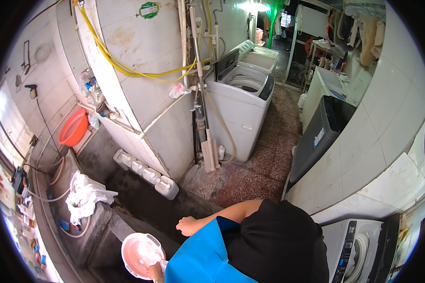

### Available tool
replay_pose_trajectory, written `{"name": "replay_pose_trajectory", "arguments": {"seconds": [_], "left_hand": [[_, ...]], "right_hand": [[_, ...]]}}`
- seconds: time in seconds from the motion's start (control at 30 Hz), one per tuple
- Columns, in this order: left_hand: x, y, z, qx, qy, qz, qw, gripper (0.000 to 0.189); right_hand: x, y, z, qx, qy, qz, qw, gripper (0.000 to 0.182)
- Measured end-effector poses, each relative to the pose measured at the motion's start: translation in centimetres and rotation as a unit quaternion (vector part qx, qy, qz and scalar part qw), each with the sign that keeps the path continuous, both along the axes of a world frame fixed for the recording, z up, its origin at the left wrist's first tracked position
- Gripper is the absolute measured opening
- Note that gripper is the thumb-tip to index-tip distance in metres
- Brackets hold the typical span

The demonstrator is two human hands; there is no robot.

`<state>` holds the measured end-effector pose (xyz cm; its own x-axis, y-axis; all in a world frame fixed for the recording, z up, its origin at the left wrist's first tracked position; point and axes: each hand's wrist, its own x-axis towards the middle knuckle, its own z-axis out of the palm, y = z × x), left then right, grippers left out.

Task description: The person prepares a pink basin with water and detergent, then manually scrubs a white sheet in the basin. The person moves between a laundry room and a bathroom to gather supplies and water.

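My left hand [156, 271] is at the near rim of a pink plastic basin [131, 253], its fingers over the inner edge. The basin is tilted and has something white [149, 253] inside, cloth or suds, I cannot tell which. My right hand [187, 226] hangs in front of the blue apron [202, 256], fingers curled and nothing seen in it. Left of the basin, a white cloth [85, 196] lies heaped over the edge of a concrete wash trough [101, 221]. A hose [78, 235] runs below the cloth.
Several plastic jugs [152, 175] line the tiled wall. An orange basin [73, 128] leans in the far corner. A mop [209, 155] stands beside an open top-loading washing machine [233, 113]; another washer [354, 247] is behind me. Yellow hoses [127, 71] hang on the wall.
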<state>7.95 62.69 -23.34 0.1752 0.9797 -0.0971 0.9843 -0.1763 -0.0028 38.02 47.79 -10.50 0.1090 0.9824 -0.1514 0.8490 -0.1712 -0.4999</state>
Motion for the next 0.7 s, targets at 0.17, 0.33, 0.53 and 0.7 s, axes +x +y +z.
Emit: {"name": "replay_pose_trajectory", "arguments": {"seconds": [0.17, 0.33, 0.53, 0.7], "left_hand": [[-1.8, -1.9, 0.2, -0.039, -0.02, -0.029, 0.999, 0.029], [-2.0, -1.8, 0.3, -0.043, 0.03, -0.164, 0.985, 0.031], [2.1, -3.1, 7.3, -0.197, -0.054, 0.098, 0.974, 0.048], [2.4, -3.4, 7.4, -0.193, -0.045, 0.114, 0.974, 0.045]], "right_hand": [[0.1, 0.5, 2.3, -0.045, -0.005, 0.021, 0.999, 0.031], [-0.2, 0.9, 2.3, -0.029, 0.031, 0.005, 0.999, 0.032], [-1.0, 2.7, 1.7, -0.079, 0.071, 0.039, 0.994, 0.034], [-1.2, 5.1, 0.3, -0.105, 0.086, 0.085, 0.987, 0.031]]}}
